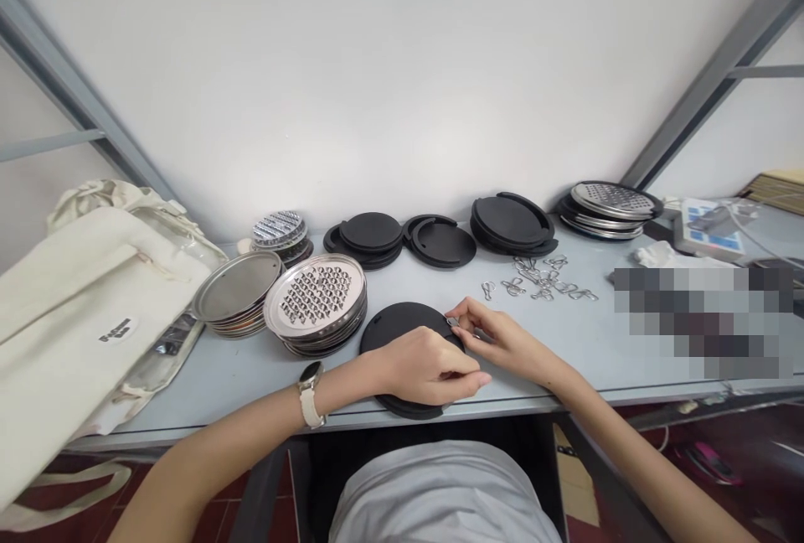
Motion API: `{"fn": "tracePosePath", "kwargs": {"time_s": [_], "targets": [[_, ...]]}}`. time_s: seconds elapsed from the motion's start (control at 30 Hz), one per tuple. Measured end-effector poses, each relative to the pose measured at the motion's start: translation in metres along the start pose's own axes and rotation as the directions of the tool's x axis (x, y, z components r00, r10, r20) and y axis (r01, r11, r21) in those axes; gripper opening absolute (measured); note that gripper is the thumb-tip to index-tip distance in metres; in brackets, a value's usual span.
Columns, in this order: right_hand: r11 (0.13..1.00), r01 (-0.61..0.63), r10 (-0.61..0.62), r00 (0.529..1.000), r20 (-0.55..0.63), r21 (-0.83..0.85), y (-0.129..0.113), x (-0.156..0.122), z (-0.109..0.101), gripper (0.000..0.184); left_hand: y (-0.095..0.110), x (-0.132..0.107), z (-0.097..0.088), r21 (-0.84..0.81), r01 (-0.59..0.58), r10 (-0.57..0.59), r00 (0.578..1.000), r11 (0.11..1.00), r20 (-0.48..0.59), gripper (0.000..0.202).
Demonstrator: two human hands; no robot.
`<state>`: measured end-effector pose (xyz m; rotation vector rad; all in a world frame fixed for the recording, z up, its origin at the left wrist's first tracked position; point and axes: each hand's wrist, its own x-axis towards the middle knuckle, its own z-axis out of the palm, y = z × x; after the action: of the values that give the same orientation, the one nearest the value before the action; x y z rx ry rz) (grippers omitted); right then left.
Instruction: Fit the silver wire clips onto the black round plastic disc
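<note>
A black round disc (395,327) lies at the front edge of the grey table (590,342). My left hand (424,367) rests on top of it, fingers curled and pressing it down. My right hand (496,333) pinches a small metal clip (452,322) at the disc's right rim. A scatter of loose metal clips (543,279) lies just beyond my right hand.
Stacks of perforated metal plates (315,298) and plain metal plates (235,287) stand at left, next to a cream cloth bag (81,308). Black disc stacks (512,224) line the back wall. More metal plates (612,206) sit at back right.
</note>
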<state>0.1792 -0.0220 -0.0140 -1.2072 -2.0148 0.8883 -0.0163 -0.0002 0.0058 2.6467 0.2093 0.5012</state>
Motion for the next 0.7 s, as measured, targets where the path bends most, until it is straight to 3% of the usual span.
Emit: {"fn": "tracePosePath", "kwargs": {"time_s": [0.13,0.23,0.37,0.43,0.5,0.6,0.7], "targets": [[1.000,-0.003,0.003,1.000,0.009,-0.011,0.001,0.000,0.000,0.016,0.003,0.002,-0.004,-0.178,0.055,-0.066,0.996,0.983,-0.057,0.039],[1.000,0.002,-0.002,1.000,0.024,-0.026,0.000,0.001,-0.001,0.015,0.005,0.003,-0.011,-0.441,0.105,-0.157,0.984,0.891,-0.083,0.041],[0.999,0.007,-0.006,0.999,0.035,-0.041,-0.001,0.001,-0.002,0.016,0.004,-0.002,-0.017,-0.834,0.187,-0.258,0.965,0.519,0.056,0.037],[0.999,0.010,-0.009,1.000,0.027,-0.052,-0.001,0.001,-0.002,0.017,0.002,-0.006,-0.018,-0.914,0.236,-0.271,0.951,0.331,0.148,0.038],[0.998,0.011,-0.010,1.000,0.015,-0.055,0.000,0.001,-0.001,0.018,0.000,-0.010,-0.018,-0.928,0.306,-0.250,0.935,0.211,0.252,0.037],[0.999,0.006,-0.006,1.000,0.009,-0.045,0.001,0.001,0.000,0.020,0.001,-0.012,-0.018,-0.920,0.344,-0.268,0.919,0.187,0.289,0.036],[0.999,-0.003,0.003,1.000,0.020,-0.041,0.002,0.001,0.000,0.020,0.006,-0.012,-0.018,-0.909,0.248,-0.300,0.943,0.335,0.147,0.041]]}}
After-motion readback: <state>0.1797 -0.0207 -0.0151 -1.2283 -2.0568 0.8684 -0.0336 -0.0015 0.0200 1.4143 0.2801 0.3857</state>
